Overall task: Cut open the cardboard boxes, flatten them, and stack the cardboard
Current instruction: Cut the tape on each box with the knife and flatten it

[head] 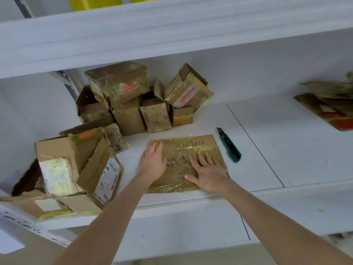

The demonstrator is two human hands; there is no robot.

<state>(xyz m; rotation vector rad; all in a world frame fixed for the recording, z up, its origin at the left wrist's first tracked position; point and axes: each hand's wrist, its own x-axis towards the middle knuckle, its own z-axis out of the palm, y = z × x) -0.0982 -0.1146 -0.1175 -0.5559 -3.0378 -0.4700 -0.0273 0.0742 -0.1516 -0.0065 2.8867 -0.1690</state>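
On white shelf board [248, 169], near front edge, roughly centre of view: flattened cardboard box [178, 155], lying flat, brown, wrapped in yellowish clear tape, "#10" printed at far right corner, partial lettering "NA" showing between the two grips. Palm-down on its left part: left grip [152, 163], fingers straight and pointing away, released, grasping nothing. Palm-down on its right part: right grip [209, 174], fingers spread and straight, thumb out to the left, likewise released, nothing grasped. Both forearms bare, reaching in from bottom of view. Just right of the flattened cardboard box, apart from it, untouched: utility knife [229, 145], green body, dark tip pointing away, flat on the shelf board. Behind, against back wall: cluster of small taped boxes [129, 111], still in box form, some upright, two perched on top, one of those tilted with a red-printed label. To the left: heap of larger boxes [57, 150], partly opened and slumped, white shipping labels with barcodes visible, lowest ones at the front edge. Far right on same level, well apart: stack of flattened cardboard [328, 109], red patches on bottom sheet, crumpled tape-covered pieces on top. Overhead: upper shelf [172, 31], white, with yellow objects [95, 2] on it, cut off by frame. Motion blur throughout; fine print unreadable.
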